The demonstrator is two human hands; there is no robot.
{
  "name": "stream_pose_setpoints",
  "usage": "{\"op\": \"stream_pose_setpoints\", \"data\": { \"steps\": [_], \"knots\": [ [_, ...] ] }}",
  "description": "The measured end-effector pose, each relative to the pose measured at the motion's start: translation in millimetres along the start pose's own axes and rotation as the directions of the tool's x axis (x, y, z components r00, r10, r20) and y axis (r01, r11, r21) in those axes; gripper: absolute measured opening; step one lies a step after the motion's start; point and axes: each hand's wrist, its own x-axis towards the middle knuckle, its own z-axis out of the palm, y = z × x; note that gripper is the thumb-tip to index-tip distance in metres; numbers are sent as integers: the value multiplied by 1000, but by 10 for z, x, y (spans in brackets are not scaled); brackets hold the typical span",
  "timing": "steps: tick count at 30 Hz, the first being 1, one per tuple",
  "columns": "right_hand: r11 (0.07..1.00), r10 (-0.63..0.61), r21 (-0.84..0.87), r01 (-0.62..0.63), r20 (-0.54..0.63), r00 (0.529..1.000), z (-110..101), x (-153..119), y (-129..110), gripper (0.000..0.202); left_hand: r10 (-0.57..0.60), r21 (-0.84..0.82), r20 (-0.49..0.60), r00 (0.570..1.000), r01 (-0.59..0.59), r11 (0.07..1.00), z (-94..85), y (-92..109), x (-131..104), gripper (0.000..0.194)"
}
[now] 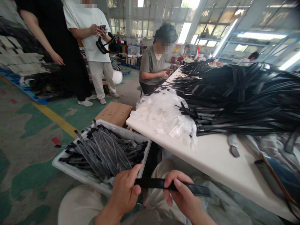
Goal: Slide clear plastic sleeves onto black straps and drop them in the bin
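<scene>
A flat black strip [152, 183] stretches between my two hands, above my lap. My left hand [124, 190] is closed around its left end, with the index finger and thumb pointing up and to the right. The fingers of my right hand [181, 190] pinch the strip near its middle, and its right end sticks out past them. Beyond my left hand, a white plastic bin [77, 176] holds many black strips in clear wrapping [100, 150]. On the white table [211, 159] lie a heap of clear plastic sleeves [164, 112] and a large pile of black strips [234, 97].
A cardboard box [116, 113] stands behind the bin. A phone-like object [278, 181] lies at the table's right edge. A seated person [152, 62] works at the table's far side; two people [93, 40] stand at the left. Loaded blue pallets [21, 87] are behind them.
</scene>
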Motion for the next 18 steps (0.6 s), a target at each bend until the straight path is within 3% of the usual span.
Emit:
{"op": "stream_pose_setpoints", "data": {
  "steps": [5,7,9,11,13,14,16,18],
  "knots": [
    [946,-3,-318,54,158,987,254,108,97,28,115,-96,-22,993,-116,989,-3,272,161,62],
    [962,1,-269,50,184,983,238,125,135,29,103,-114,-24,994,-105,988,-18,259,179,62],
    [995,-17,-93,29,124,992,119,122,138,44,30,-117,-20,999,-32,993,-50,142,151,66],
    [997,-71,16,72,-63,996,-33,121,117,39,-56,-132,-5,998,55,990,-92,-12,108,71],
    [993,-119,-50,110,-259,959,-117,147,94,32,-113,-171,38,993,118,978,-130,-120,96,75],
    [989,-128,-115,97,-297,946,-111,175,88,32,-129,-194,67,989,139,971,-145,-142,110,77],
    [970,-111,-237,50,-251,962,1,258,88,33,-139,-249,118,983,165,954,-160,-123,172,80],
    [939,-70,-342,31,-105,992,190,362,95,33,-143,-307,125,982,175,935,-158,-65,247,84]
  ]
}}
